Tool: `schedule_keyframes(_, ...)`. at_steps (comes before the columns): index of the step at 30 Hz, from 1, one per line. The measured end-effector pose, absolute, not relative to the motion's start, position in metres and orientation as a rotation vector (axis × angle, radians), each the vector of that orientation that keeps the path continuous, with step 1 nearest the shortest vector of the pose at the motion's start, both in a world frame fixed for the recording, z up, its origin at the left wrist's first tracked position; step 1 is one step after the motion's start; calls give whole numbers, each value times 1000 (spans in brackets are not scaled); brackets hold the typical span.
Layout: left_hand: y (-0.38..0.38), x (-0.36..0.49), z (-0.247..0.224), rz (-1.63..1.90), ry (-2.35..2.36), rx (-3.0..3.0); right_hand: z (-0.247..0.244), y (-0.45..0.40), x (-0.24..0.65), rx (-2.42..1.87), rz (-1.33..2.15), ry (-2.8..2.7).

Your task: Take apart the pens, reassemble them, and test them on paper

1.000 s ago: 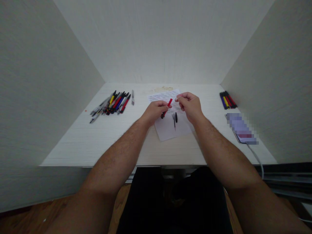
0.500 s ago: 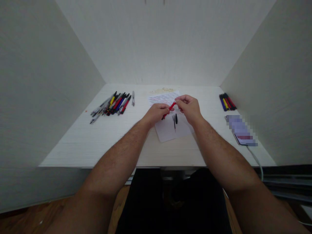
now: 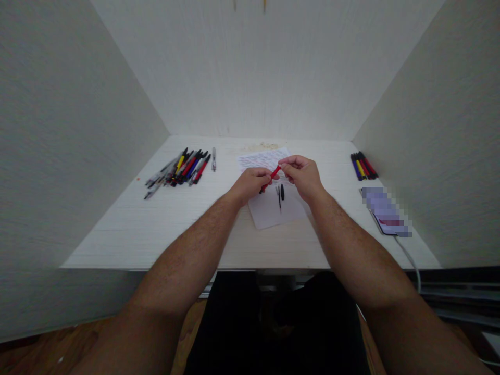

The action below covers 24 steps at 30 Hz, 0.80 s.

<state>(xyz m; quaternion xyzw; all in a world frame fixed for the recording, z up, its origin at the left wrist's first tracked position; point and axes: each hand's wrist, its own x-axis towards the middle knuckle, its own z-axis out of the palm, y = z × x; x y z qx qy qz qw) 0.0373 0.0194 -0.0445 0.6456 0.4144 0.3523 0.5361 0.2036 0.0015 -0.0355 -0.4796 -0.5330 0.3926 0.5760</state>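
A red pen barrel (image 3: 275, 171) slants between my hands above the paper. My left hand (image 3: 255, 182) is closed around its lower part, with a dark end sticking out below the fingers. The thumb and forefinger of my right hand (image 3: 300, 172) pinch the barrel's upper tip. Below them, a thin dark refill (image 3: 279, 198) and a short black pen piece (image 3: 282, 191) lie on the white paper (image 3: 269, 213). Behind is a sheet covered in scribbles (image 3: 261, 158).
Many mixed pens (image 3: 187, 166) are heaped at the left, with a clear pen (image 3: 214, 159) beside them. At the right lie several coloured pens (image 3: 363, 165) in a row and a phone (image 3: 385, 211) with a white cable (image 3: 408, 255).
The camera view has shifted very slightly. Both hands keep their hold on the red barrel, with hardly any visible movement.
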Motion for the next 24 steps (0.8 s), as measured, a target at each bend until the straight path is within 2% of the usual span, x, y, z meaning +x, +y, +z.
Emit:
schedule_keyframes(8, 20, 37, -46, 848, 1001, 1524, -35, 3, 205, -1251, 859, -1300)
schedule_keyframes(16, 24, 38, -47, 1097, 1063, 1326, -37, 4, 218, -1680, 312, -1782)
schedule_keyframes(24, 26, 39, -48, 1053, 1139, 1303, -37, -1, 220, -1838, 383, -2161)
